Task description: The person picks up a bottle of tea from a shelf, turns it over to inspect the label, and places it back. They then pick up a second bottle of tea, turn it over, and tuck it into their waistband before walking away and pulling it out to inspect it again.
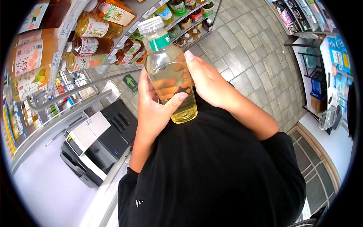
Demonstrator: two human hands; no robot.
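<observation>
I hold a clear plastic bottle (169, 72) in both my hands, in front of my chest. My left hand (153, 102) wraps it from the side, with the thumb pressed on its lower part. My right hand (204, 77) grasps it from the other side, the fingers lying behind the bottle and showing through it. The bottle is tilted, its bottom turned toward me and its white cap (150, 25) pointing away. It has a green band at the neck and pale yellow liquid inside, which fills almost all of it.

Below the bottle I see my black shirt (211, 174). Beyond the bottle's cap stand the shop shelves (124, 36), full of other drink bottles (92, 28) with amber and orange contents and paper labels; smaller jars (191, 17) stand on the lower rows. To the left of the bottle, under these shelves, is a copy machine (96, 145) in white and black. To the right of the bottle the floor (249, 49) is of grey stone tiles. Further right from the bottle stands a rack (298, 15) with packed goods, and a counter (334, 75) with blue boxes.
</observation>
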